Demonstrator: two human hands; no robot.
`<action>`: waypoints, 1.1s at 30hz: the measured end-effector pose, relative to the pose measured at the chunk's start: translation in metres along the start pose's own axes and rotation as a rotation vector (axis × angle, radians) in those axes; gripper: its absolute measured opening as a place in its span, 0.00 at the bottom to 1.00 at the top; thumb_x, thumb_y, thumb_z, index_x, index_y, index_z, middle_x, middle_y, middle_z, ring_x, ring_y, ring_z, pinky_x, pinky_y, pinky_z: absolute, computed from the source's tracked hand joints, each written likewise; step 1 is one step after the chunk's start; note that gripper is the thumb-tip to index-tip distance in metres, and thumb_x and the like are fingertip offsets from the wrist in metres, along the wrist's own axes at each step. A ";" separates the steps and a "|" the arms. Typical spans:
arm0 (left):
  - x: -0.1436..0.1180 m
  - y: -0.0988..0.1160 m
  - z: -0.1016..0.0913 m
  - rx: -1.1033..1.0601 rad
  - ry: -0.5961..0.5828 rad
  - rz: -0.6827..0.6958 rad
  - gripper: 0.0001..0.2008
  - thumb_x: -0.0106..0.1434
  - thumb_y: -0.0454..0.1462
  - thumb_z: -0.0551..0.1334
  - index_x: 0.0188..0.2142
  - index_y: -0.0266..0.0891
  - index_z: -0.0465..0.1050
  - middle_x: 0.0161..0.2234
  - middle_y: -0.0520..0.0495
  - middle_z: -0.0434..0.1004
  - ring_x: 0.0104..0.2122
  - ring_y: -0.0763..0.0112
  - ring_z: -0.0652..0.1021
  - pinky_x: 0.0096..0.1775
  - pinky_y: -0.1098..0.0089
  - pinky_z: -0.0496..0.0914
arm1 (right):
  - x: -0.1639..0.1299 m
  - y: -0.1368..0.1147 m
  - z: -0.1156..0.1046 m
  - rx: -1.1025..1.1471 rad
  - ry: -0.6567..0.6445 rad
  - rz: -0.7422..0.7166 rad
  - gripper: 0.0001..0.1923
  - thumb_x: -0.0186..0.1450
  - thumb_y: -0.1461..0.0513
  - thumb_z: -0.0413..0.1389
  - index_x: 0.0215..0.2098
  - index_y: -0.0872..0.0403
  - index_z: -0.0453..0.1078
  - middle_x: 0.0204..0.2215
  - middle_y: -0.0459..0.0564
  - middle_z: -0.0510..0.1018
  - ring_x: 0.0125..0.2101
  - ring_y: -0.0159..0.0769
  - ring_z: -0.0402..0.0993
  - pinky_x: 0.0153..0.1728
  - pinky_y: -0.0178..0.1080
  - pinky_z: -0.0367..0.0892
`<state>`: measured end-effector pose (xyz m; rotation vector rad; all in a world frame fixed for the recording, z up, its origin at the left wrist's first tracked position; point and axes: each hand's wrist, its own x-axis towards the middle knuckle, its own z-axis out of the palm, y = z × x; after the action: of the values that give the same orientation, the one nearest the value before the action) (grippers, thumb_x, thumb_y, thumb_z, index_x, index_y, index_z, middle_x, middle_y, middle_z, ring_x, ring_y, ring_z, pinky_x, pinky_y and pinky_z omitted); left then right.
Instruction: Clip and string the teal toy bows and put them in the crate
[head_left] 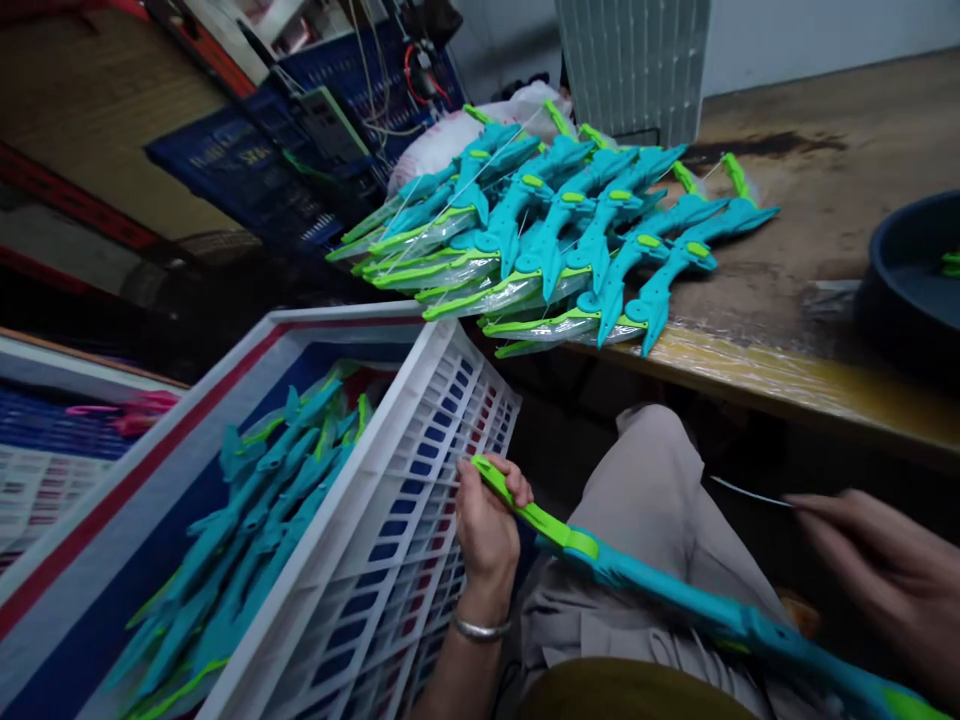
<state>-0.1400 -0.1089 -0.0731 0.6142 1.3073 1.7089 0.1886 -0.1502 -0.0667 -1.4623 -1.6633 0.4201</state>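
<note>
Left hand (487,530) grips toy bow (675,590) | worn workbench (810,380) | white crate (390,540)

This is a small factory or assembly workshop, seen from a seat at a worn wooden bench (825,200). A stack of identical teal-and-green toy bows (555,230) lies fanned out on the bench, and more of the same fill a white plastic crate (420,480) beside the seat. Blue crates (247,170) and loose wiring (390,70) crowd the dim space behind, and a dark basin (907,280) sits at the bench's right end.
</note>
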 end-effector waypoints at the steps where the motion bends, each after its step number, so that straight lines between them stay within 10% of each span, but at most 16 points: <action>1: -0.006 0.006 0.004 -0.033 -0.037 0.013 0.32 0.57 0.66 0.66 0.25 0.40 0.69 0.18 0.56 0.65 0.16 0.76 0.67 0.23 0.72 0.67 | 0.010 -0.017 0.014 0.089 -0.073 -0.071 0.14 0.73 0.48 0.59 0.39 0.46 0.81 0.28 0.49 0.80 0.25 0.34 0.78 0.25 0.33 0.71; 9: -0.050 0.035 0.008 -0.215 -0.313 0.074 0.34 0.66 0.65 0.59 0.19 0.40 0.70 0.14 0.53 0.61 0.17 0.72 0.65 0.24 0.70 0.64 | 0.052 -0.145 0.083 0.705 -0.437 -0.328 0.13 0.71 0.71 0.56 0.47 0.52 0.80 0.31 0.42 0.82 0.28 0.25 0.77 0.31 0.25 0.70; 22: -0.050 0.027 0.002 -0.268 -0.488 0.141 0.32 0.74 0.55 0.45 0.18 0.40 0.59 0.15 0.51 0.57 0.19 0.69 0.60 0.30 0.62 0.62 | 0.041 -0.154 0.082 0.536 -0.397 -0.515 0.15 0.73 0.72 0.51 0.51 0.55 0.74 0.28 0.45 0.76 0.29 0.29 0.75 0.40 0.30 0.75; 33: -0.052 0.025 0.002 -0.266 -0.411 0.072 0.31 0.72 0.55 0.48 0.17 0.41 0.60 0.15 0.50 0.57 0.19 0.67 0.61 0.30 0.62 0.64 | 0.041 -0.151 0.084 0.525 -0.413 -0.532 0.14 0.74 0.71 0.51 0.53 0.58 0.74 0.33 0.47 0.79 0.32 0.29 0.76 0.42 0.30 0.77</action>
<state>-0.1211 -0.1543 -0.0425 0.8098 0.7651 1.6665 0.0299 -0.1275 0.0105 -0.5396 -1.9804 0.8141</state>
